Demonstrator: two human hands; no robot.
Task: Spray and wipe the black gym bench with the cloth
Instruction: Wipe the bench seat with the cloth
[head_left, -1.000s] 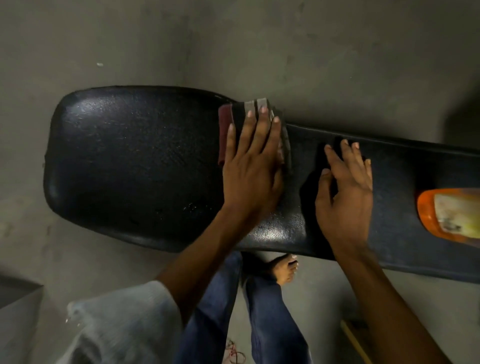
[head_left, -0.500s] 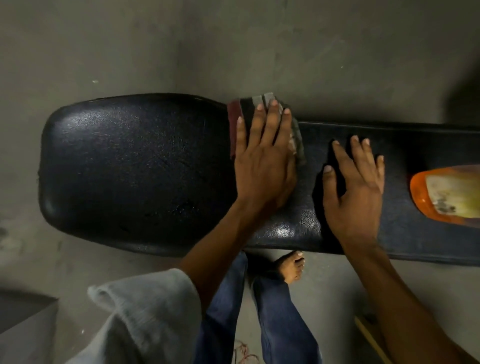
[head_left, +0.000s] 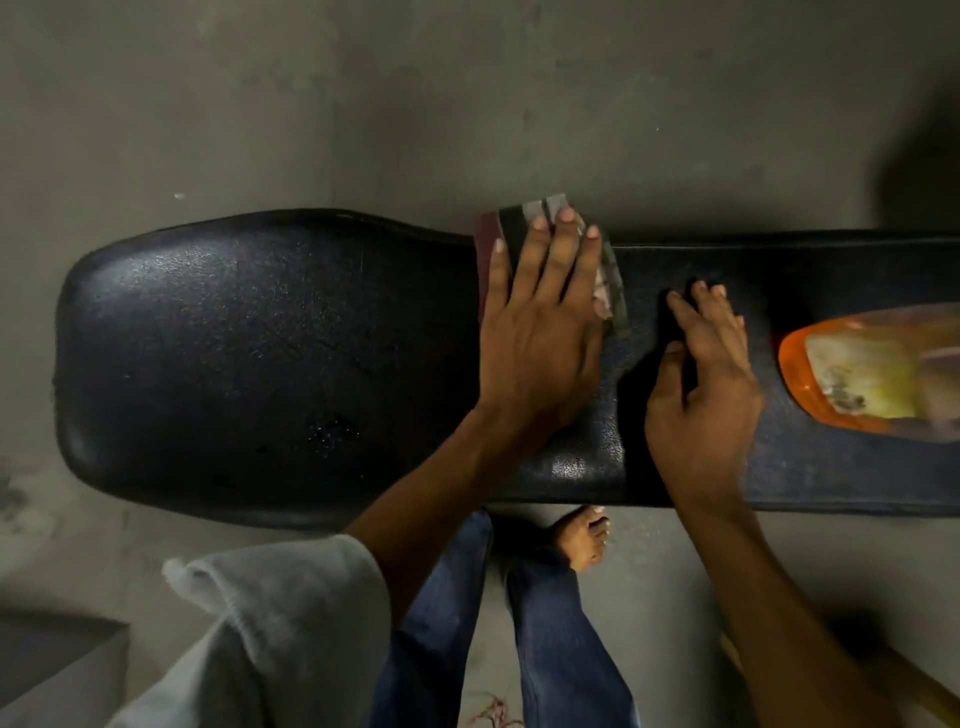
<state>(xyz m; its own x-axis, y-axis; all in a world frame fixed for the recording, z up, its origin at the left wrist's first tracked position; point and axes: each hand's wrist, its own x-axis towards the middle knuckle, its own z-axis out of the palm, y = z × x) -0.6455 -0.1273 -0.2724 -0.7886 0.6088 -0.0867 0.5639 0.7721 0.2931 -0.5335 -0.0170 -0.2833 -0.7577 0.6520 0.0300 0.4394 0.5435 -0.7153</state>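
Note:
The black gym bench (head_left: 249, 353) runs left to right across the view, its wide padded end at the left. My left hand (head_left: 540, 322) lies flat, fingers together, pressing a folded striped cloth (head_left: 524, 215) onto the bench near its far edge; red, black and grey folds show past my fingertips. My right hand (head_left: 701, 384) rests palm down on the bench just right of the left one, fingers spread, holding nothing. An orange spray bottle (head_left: 862, 374) lies on its side on the bench at the right edge of view.
Grey concrete floor (head_left: 467, 104) surrounds the bench. My blue-trousered legs and a bare foot (head_left: 584, 538) stand at the bench's near edge. A grey block (head_left: 47, 654) sits at the lower left, and a wooden stick (head_left: 737, 660) shows at the lower right.
My left hand with the cloth has shifted slightly toward the bench's far edge. My right hand has slid a little to the right and nearer the bottle.

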